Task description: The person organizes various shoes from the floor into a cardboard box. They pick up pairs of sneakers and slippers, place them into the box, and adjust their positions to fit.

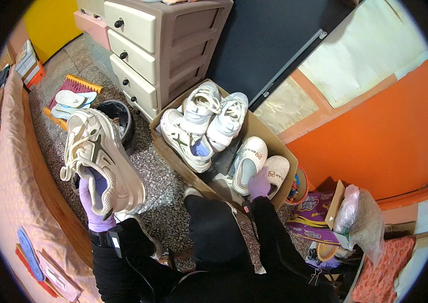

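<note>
My left hand (pixel 92 209), in a purple glove, grips a cream sneaker (pixel 118 166) by its heel collar, raised at the left above the floor. My right hand (pixel 259 184), also gloved, reaches into a cardboard box (pixel 176 164) and closes at the heel of a white slip-on shoe (pixel 276 174); its fingertips are partly hidden. A second slip-on shoe (pixel 249 161) lies against that hand. Farther back in the box, several white laced sneakers are heaped, among them one with dark green marks (pixel 181 141).
Behind the box stands a drawer unit (pixel 188 40). A black bin (pixel 128 118) and a small rack with insoles (pixel 70 98) are at the left, beside a cloth-covered bed (pixel 12 177). Purple packages (pixel 315 214) and plastic bags (pixel 368 227) sit at the right.
</note>
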### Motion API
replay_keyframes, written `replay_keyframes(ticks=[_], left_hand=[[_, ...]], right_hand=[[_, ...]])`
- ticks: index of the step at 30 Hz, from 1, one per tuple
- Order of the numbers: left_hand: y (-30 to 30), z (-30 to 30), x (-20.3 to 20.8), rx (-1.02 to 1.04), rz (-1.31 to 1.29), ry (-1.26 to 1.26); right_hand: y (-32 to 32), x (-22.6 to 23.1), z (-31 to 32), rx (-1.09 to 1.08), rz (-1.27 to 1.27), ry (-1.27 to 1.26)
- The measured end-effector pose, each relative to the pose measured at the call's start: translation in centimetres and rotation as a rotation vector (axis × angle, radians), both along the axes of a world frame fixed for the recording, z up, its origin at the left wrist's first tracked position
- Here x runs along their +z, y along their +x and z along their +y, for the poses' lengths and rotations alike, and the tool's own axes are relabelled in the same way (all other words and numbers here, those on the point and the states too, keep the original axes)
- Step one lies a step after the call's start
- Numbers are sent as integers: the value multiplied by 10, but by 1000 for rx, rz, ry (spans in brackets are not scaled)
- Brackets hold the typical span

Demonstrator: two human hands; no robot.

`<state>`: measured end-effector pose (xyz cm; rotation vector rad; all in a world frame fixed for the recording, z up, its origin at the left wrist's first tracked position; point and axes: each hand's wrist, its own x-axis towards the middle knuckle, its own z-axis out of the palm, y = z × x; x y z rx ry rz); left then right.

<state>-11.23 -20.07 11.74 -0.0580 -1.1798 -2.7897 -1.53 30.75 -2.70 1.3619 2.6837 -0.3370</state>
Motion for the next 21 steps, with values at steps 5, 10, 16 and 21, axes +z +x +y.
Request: replay_keyframes(ticks=[5, 10, 16, 21], left_hand=[[2, 6, 6, 108, 17, -354], [0, 8, 26, -139, -111, 385], [1, 15, 38, -130, -84, 301], [0, 15, 44, -123, -195, 428]], right_hand=[[-34, 2, 18, 323, -265, -11], [-66, 97, 5, 403, -104, 61], [-148, 193, -81, 684, 738, 149], [-247, 190, -106, 397, 149, -327]])
